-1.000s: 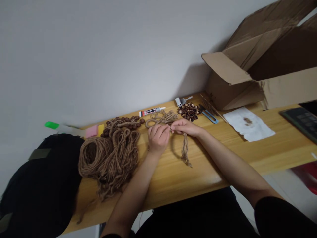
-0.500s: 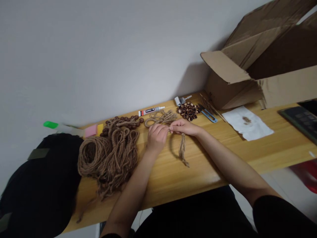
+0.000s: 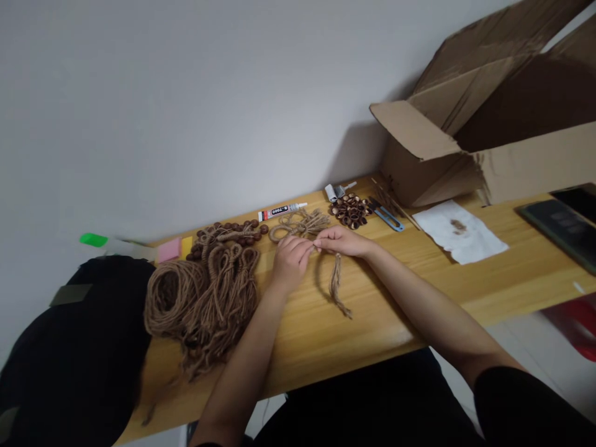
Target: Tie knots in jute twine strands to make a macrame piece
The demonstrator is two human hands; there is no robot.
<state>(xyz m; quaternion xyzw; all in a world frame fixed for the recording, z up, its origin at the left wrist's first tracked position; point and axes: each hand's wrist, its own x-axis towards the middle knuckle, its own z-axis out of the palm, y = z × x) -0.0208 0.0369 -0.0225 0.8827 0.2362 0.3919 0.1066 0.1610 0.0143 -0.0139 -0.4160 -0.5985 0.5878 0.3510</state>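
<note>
My left hand (image 3: 289, 262) and my right hand (image 3: 342, 241) meet above the middle of the table, fingertips pinched close together. Between them runs a piece of brown twine (image 3: 335, 287), whose frayed tail hangs below my right hand. Most of what is pinched is covered by my fingers. Just beyond my hands lies a looped bundle of lighter twine (image 3: 305, 222). To the left of my left hand are a large heap of brown cord (image 3: 230, 292) and a coil of cord (image 3: 172, 298). Dark round beads (image 3: 255, 231) lie behind the heap.
Along the back lie a glue tube (image 3: 282, 211), a pile of brown shell pieces (image 3: 350, 211) and blue thread snips (image 3: 388, 217). A stained white tissue (image 3: 460, 233), a phone (image 3: 561, 233) and an open cardboard box (image 3: 428, 180) are on the right. A black bag (image 3: 79, 354) stands left.
The view has shifted slightly. The hanging twine tail has swung a little, and both hands stay pinched together in nearly the same place.
</note>
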